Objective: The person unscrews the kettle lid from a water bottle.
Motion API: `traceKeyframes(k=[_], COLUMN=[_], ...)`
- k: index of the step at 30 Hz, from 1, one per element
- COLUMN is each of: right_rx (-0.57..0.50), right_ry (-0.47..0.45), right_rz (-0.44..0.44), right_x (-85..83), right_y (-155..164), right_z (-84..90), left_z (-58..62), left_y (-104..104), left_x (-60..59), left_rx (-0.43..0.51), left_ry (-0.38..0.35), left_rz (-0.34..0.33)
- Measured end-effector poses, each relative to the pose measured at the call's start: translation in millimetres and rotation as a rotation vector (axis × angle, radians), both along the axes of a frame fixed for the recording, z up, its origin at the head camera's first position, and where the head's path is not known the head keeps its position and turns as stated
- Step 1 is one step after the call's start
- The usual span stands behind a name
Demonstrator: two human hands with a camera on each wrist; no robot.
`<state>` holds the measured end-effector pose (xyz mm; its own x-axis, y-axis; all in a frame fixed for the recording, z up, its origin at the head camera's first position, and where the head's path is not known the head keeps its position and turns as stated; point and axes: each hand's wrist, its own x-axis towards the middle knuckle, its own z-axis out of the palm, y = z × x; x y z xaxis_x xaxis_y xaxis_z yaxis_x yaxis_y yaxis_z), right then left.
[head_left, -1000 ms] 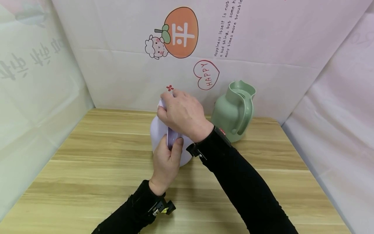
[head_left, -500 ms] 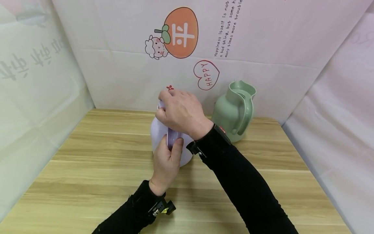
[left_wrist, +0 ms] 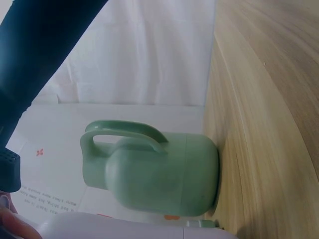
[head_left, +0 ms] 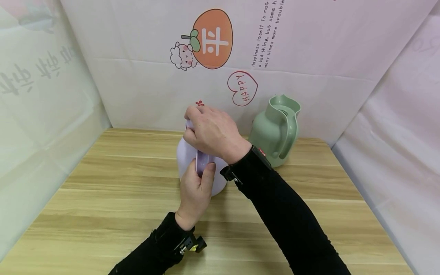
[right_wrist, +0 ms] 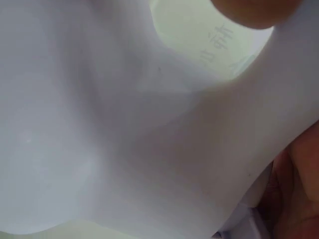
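Observation:
A lilac thermos jug (head_left: 186, 156) stands upright on the wooden table, its handle towards me. My left hand (head_left: 194, 191) grips that handle (head_left: 203, 162), thumb along its near side. Over the jug's mouth lies my right hand (head_left: 214, 131), fingers curled down around the top; the hand hides the lid area. In the right wrist view the pale lilac body (right_wrist: 139, 139) fills most of the picture, with a blurred finger (right_wrist: 259, 10) at the upper edge. The left wrist view catches only the jug's side (left_wrist: 124, 227) along the bottom.
A green thermos jug (head_left: 269, 135) of similar shape stands to the right, near the back, its handle facing forward right. Behind the wooden table (head_left: 113, 198) hangs a printed white cloth (head_left: 144, 88), with more white cloth on both sides.
My right hand has shifted slightly left and turned a little over the lilac jug's top. The left hand and both jugs stay in place.

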<state>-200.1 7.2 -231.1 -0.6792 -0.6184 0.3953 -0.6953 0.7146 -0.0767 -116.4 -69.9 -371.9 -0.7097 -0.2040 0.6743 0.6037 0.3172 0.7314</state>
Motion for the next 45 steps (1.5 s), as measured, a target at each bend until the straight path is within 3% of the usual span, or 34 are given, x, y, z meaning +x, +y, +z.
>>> traceKeyframes(k=[12,45], right_rx=[0.063,-0.011], right_ry=[0.001,0.019], right_rz=[0.006,0.153], right_x=[1.5,0.5], right_y=[-2.9,-3.1], right_z=[-0.3,-5.2], left_z=[0.5,0.0], left_y=[0.0,-1.4], left_x=[0.5,-0.4], left_rx=[-0.004,0.004], left_ry=[-0.009,-0.015], left_rz=[0.004,-0.012])
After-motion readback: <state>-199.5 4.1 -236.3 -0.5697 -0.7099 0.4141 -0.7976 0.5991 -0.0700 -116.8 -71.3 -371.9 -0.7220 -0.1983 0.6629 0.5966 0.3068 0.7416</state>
